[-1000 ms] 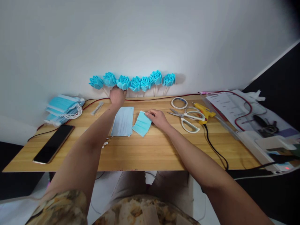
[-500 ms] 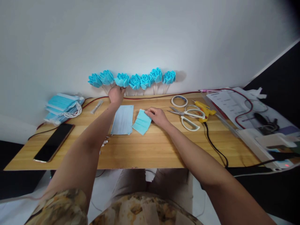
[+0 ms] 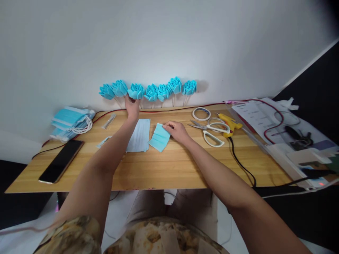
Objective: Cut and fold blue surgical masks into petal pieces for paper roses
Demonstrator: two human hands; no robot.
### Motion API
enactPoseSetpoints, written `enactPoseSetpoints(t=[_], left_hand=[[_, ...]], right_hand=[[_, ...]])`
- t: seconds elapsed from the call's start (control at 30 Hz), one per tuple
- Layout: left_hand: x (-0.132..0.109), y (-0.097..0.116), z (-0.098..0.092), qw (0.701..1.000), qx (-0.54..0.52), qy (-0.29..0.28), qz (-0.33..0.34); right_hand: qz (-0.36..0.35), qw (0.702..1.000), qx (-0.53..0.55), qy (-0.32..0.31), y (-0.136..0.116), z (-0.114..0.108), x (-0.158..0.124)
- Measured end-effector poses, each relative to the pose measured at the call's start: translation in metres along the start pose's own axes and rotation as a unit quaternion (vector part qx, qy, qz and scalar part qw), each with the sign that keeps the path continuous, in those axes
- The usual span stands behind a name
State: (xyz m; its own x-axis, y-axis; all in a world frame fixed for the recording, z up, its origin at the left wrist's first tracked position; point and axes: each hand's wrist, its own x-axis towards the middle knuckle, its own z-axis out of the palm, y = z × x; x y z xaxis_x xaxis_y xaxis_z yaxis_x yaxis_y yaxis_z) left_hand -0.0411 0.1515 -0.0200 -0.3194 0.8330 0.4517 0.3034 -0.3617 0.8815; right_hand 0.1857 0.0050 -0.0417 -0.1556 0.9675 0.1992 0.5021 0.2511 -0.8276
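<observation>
Below the worktop's (image 3: 164, 173) near edge we see our shirt (image 3: 150, 240), blotched in cream, tan and brown, its wide left sleeve (image 3: 71, 236) patterned alike; our trousers (image 3: 151, 206) are plain greyish beige. Our left hand (image 3: 132, 107) and right hand (image 3: 177, 131) are bare.

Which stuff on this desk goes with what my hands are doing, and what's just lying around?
Seems part of the job:
blue flowers, left hand at one
small blue piece, right hand on its corner
pale sheet
Likely too: masks, scissors, glue gun

Probably just lying about:
phone
printed papers
what look like keys
</observation>
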Motion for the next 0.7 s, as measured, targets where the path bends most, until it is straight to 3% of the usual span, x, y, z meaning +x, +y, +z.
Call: enactPoseSetpoints(t=[0.27,0.5,0.7], left_hand=[[-0.025,0.029,0.002,0.974,-0.197,0.049,-0.101],[0.005,0.04,0.002,0.916,-0.317,0.078,-0.233],[0.022,0.036,0.003,0.9,-0.337,0.096,-0.259]], right_hand=[[-0.001,1.0,0.003,-0.005,-0.001,0.0,0.0],[-0.001,1.0,0.013,-0.001,0.001,0.001,0.0],[-0.005,1.0,0.017,-0.004,0.001,0.002,0.001]])
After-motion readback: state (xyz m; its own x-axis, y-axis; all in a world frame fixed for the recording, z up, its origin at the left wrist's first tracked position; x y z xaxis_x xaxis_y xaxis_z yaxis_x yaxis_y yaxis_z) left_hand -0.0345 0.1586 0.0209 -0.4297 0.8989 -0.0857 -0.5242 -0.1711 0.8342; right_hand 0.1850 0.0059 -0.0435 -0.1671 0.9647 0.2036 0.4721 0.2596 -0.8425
